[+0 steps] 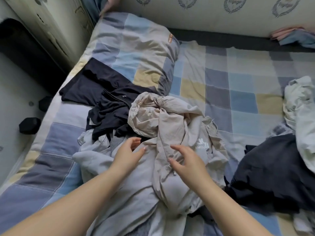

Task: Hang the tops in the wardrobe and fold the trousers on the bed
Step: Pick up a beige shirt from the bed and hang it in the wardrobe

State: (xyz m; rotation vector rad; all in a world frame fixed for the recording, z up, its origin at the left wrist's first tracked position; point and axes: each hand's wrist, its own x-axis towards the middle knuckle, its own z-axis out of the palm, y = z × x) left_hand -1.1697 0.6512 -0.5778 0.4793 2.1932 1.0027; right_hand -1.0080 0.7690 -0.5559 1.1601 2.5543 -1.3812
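A crumpled beige garment [163, 120] with a white logo lies in the middle of the checked bed [238, 86], on top of a light grey garment [129, 193]. Behind it to the left lies a dark navy garment [102, 92]. My left hand [127, 154] hovers with relaxed fingers over the edge of the beige cloth, holding nothing. My right hand [185, 160] is spread just above the beige cloth near the logo, also holding nothing.
A checked pillow [136, 45] lies at the bed's head. A dark garment [272, 176] and a pale crumpled one [301, 116] lie at the right. A cream wardrobe [51, 23] stands at the far left. Two dark objects [29, 125] sit on the floor.
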